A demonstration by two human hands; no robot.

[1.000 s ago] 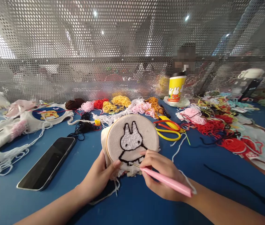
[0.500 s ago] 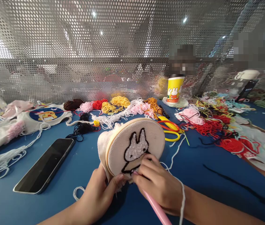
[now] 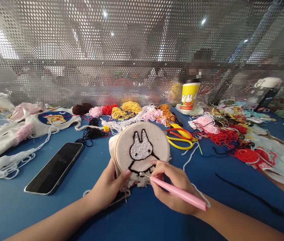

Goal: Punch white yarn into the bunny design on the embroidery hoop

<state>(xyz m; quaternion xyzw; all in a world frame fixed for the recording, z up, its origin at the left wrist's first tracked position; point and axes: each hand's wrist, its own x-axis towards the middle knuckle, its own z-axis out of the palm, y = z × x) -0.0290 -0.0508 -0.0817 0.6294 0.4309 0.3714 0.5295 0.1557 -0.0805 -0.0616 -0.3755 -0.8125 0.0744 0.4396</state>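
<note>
My left hand (image 3: 109, 187) grips the lower left edge of a round embroidery hoop (image 3: 125, 134), thumb on the front of the cloth. The pale fabric carries a rabbit (image 3: 142, 147) outlined in black yarn, its head filled with white loops. Between the fingers of my right hand (image 3: 174, 182) is a pink punch needle (image 3: 182, 193), its metal tip at a small white patch near the figure's lower edge. White yarn (image 3: 202, 194) trails from the tool's back end past my wrist. Frayed cloth hangs under the hoop; the fingers behind it are hidden.
A black phone (image 3: 54, 169) lies left on the blue table (image 3: 86, 227). Scissors (image 3: 181, 142) with yellow and red handles lie behind the hoop. Yarn heaps (image 3: 224, 134) spread along the back and right, around a yellow cup (image 3: 190, 95). Perforated metal (image 3: 132, 40) stands behind.
The punch needle has swung from pointing down toward me to slanting right, and its tip now shows. My right hand has shifted right, uncovering more of the rabbit. The hoop sits slightly further left.
</note>
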